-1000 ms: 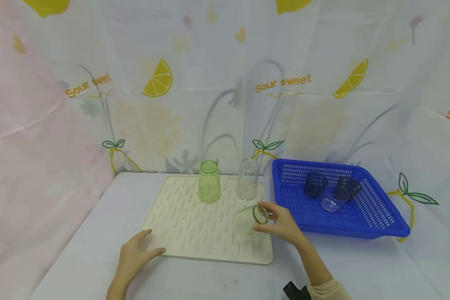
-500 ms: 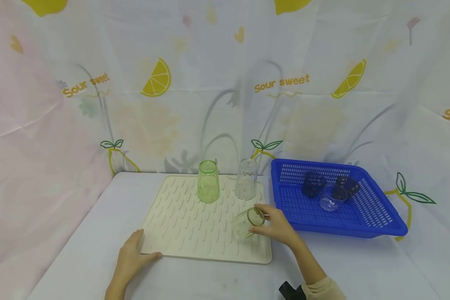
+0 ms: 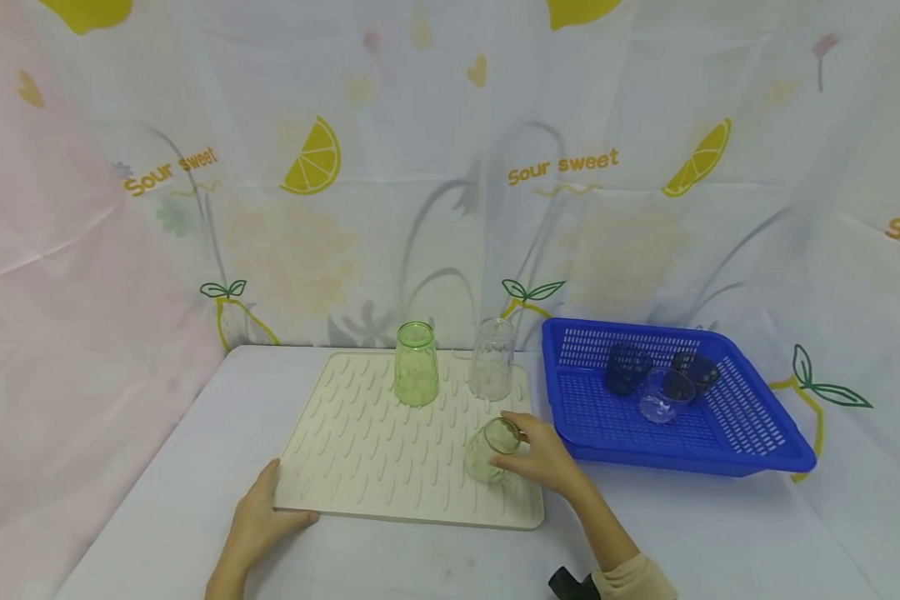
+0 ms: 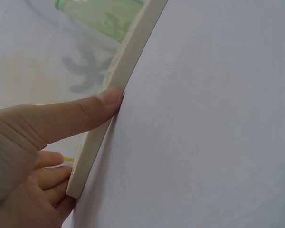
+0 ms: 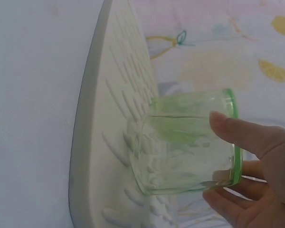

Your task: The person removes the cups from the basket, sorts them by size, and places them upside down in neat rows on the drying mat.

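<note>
My right hand holds a pale green drinking glass by its upper end, thumb on one side and fingers on the other. The glass stands almost upright at the right front of the cream ridged drying mat, wider end down against the ridges in the right wrist view. At the mat's front left corner is my left hand; its thumb presses the front edge and the fingers hold the left side. Farther back on the mat stand a green glass and a clear glass.
A blue plastic basket is right of the mat, with a clear cup and two dark cups in it. White cloth covers the table. A printed curtain hangs close behind.
The tilted glass in my right hand has come upright and down onto the mat, moving slightly left. My left hand has closed in on the mat's corner.
</note>
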Demonstrator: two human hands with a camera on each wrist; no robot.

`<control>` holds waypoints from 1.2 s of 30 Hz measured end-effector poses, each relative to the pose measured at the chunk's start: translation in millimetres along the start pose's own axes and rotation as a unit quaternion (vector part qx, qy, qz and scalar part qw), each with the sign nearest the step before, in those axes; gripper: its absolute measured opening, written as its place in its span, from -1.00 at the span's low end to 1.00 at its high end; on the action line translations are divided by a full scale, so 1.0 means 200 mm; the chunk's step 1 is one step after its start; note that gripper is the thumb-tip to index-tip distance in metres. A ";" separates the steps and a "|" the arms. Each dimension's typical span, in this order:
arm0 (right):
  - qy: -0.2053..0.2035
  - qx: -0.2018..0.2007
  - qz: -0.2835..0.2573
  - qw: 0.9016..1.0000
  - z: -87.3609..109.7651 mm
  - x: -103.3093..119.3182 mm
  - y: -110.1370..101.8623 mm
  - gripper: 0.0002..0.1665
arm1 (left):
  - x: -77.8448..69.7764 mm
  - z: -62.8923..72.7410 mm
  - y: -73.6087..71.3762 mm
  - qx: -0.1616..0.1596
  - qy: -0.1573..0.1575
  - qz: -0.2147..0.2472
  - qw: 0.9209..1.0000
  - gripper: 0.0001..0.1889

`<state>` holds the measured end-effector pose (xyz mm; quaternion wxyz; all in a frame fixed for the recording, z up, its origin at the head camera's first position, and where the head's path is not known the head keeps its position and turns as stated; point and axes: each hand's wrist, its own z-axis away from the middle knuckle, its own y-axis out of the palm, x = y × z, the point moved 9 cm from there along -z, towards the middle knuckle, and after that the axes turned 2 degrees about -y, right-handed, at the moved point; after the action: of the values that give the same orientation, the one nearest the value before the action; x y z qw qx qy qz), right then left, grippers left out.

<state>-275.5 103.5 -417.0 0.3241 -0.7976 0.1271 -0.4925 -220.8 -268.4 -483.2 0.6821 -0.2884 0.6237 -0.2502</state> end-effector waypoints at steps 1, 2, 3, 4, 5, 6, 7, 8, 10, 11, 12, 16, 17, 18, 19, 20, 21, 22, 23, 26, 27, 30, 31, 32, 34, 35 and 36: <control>0.002 0.000 0.002 1.000 0.00 0.00 0.00 -0.20 | 0.00 0.00 0.00 0.001 -0.001 0.001 1.000 0.25; 0.003 -0.001 0.005 1.000 0.00 0.00 0.01 -0.20 | 0.00 0.00 0.00 0.002 -0.002 0.002 1.000 0.26; 0.003 -0.001 0.007 1.000 0.00 0.00 0.01 -0.20 | 0.01 0.00 0.00 0.002 -0.003 0.003 1.000 0.26; 0.003 -0.002 0.008 1.000 -0.01 0.00 0.01 -0.21 | 0.01 0.00 0.00 0.002 -0.003 0.003 1.000 0.26; 0.004 -0.004 0.009 1.000 -0.01 0.00 0.01 -0.21 | 0.01 0.00 0.00 0.002 -0.004 0.003 1.000 0.26; 0.005 -0.006 0.010 1.000 -0.01 -0.01 0.02 -0.21 | 0.01 0.00 0.00 0.001 -0.005 0.003 1.000 0.26; 0.005 -0.009 0.010 1.000 -0.01 -0.01 0.02 -0.22 | 0.01 0.00 0.01 0.001 -0.007 0.004 1.000 0.26; 0.007 -0.014 0.010 1.000 -0.01 -0.01 0.01 -0.22 | 0.02 0.00 0.01 0.000 -0.009 0.004 1.000 0.26; 0.012 -0.026 0.009 1.000 -0.02 -0.01 0.01 -0.22 | 0.02 0.00 0.00 -0.001 -0.011 0.005 1.000 0.26; 0.014 -0.033 0.008 0.999 -0.02 0.00 0.01 -0.22 | 0.02 0.00 0.00 -0.001 -0.012 0.006 1.000 0.26; 0.017 -0.040 0.006 0.999 -0.02 0.00 0.00 -0.22 | 0.03 0.00 0.00 -0.001 -0.014 0.007 1.000 0.26; 0.018 -0.063 0.009 0.998 -0.04 0.01 0.00 -0.22 | 0.04 0.00 0.01 0.003 -0.016 0.010 1.000 0.25; 0.014 -0.066 0.012 0.998 -0.05 0.01 0.00 -0.22 | 0.04 0.00 0.01 0.004 -0.018 0.010 1.000 0.24; 0.012 -0.066 0.010 0.998 -0.06 0.01 0.00 -0.22 | 0.04 0.00 0.01 0.005 -0.019 0.011 1.000 0.24; 0.007 -0.065 0.012 0.998 -0.07 0.02 0.01 -0.23 | 0.04 0.00 0.01 0.006 -0.020 0.012 1.000 0.24; 0.005 -0.063 0.013 0.998 -0.08 0.02 0.01 -0.23 | 0.04 0.00 0.01 0.003 -0.019 0.012 1.000 0.24; 0.003 -0.059 0.010 0.998 -0.08 0.02 0.02 -0.23 | 0.05 0.00 0.01 0.003 -0.019 0.014 1.000 0.23; 0.001 -0.055 0.009 0.998 -0.09 0.02 0.03 -0.23 | 0.05 0.00 0.01 0.003 -0.019 0.015 1.000 0.23; -0.001 -0.050 0.009 0.999 -0.09 0.02 0.04 -0.24 | 0.05 -0.01 0.01 0.004 -0.020 0.017 1.000 0.23; 0.002 -0.038 0.010 0.999 -0.11 0.02 0.06 -0.23 | 0.05 0.00 0.01 0.000 -0.016 0.020 1.000 0.22; 0.003 -0.034 0.010 0.999 -0.11 0.01 0.07 -0.22 | 0.05 0.00 0.01 0.002 -0.018 0.021 1.000 0.22; 0.003 -0.025 0.011 1.000 -0.12 0.01 0.09 -0.20 | 0.05 0.00 0.01 0.002 -0.022 0.023 0.999 0.23; 0.003 -0.023 0.009 1.000 -0.13 0.01 0.10 -0.20 | 0.06 0.00 0.02 0.004 -0.026 0.023 0.999 0.24; 0.001 -0.022 0.009 1.000 -0.13 0.01 0.10 -0.19 | 0.06 0.00 0.02 0.005 -0.028 0.023 0.999 0.24; 0.003 -0.023 0.004 1.000 -0.13 0.01 0.11 -0.18 | 0.06 0.00 0.02 0.007 -0.033 0.024 0.999 0.24; 0.005 -0.024 0.001 1.000 -0.13 0.01 0.11 -0.18 | 0.06 0.00 0.02 0.007 -0.033 0.023 0.999 0.24; 0.008 -0.027 -0.001 1.000 -0.12 0.00 0.11 -0.17 | 0.06 0.00 0.02 0.007 -0.032 0.024 0.999 0.23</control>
<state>-294.1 76.0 -423.3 0.3013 -0.8022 0.1421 -0.4954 -219.3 -274.1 -494.3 0.7094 -0.2765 0.6065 -0.2290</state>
